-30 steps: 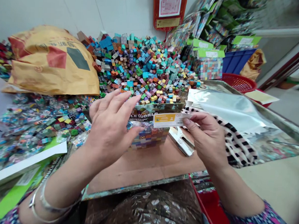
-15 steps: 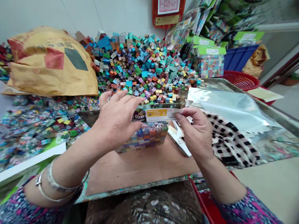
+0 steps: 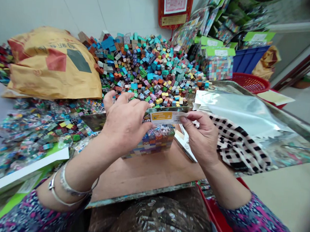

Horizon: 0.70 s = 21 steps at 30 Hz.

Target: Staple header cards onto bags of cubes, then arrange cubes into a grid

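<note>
Between thumb and fingers, my right hand (image 3: 202,137) pinches the right end of a white and yellow label sticker (image 3: 164,118). My left hand (image 3: 124,124) is open, its fingers spread, with the thumb at the sticker's left edge; whether it presses on it I cannot tell. Just behind and below the sticker stands a clear bag of patterned cube blocks (image 3: 157,142) with a dark printed header, partly covered by my left hand. A white tool that looks like a stapler (image 3: 184,142) lies by my right hand on the brown board (image 3: 146,174).
Colourful blocks (image 3: 152,65) are heaped at the back. A yellow sack (image 3: 50,69) and small bagged pieces (image 3: 26,133) lie left. On the right are a silver sheet (image 3: 238,110), a checked cloth (image 3: 242,144), a red basket (image 3: 250,83) and packed bags with green headers (image 3: 217,64).
My left hand has shifted slightly right, bringing its thumb to the sticker's left edge. The sticker and my right hand have moved a little left.
</note>
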Tool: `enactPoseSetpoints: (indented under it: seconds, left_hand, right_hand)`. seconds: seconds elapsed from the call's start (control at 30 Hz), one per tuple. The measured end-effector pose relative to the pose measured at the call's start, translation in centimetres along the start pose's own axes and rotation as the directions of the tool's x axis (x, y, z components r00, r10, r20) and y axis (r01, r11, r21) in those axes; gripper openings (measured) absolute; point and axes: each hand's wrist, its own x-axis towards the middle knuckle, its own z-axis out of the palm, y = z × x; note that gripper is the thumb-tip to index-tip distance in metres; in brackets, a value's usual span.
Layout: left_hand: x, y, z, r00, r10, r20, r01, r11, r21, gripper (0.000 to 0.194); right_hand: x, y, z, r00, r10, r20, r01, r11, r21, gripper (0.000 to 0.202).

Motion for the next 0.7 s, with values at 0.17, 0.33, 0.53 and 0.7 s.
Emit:
enactPoseSetpoints:
  seconds: [0.17,0.33,0.53,0.7]
  left_hand:
    - [0.7,0.8,0.4,0.999,-0.052,-0.016,0.052,0.998,0.036,0.018]
    - [1.2,0.8,0.6,0.998,-0.041,-0.037,0.043,0.997,0.066,0.016]
    - [1.2,0.7,0.3,1.000,-0.031,0.000,0.031,0.995,0.090,0.017]
    - [2.1,1.2,-0.2,0.995,-0.002,0.100,-0.012,0.991,0.134,0.021]
  right_hand:
    - [0.0,-0.2,0.2,0.997,-0.076,-0.029,0.074,0.995,-0.068,0.007]
    - [0.1,-0.4,-0.2,0.972,-0.231,-0.037,0.210,0.932,-0.295,0.007]
    - [1.1,0.4,-1.3,0.992,-0.113,-0.057,0.099,0.972,-0.215,0.069]
    - [2.2,0.1,0.4,0.984,0.058,0.166,-0.082,0.986,0.143,0.070]
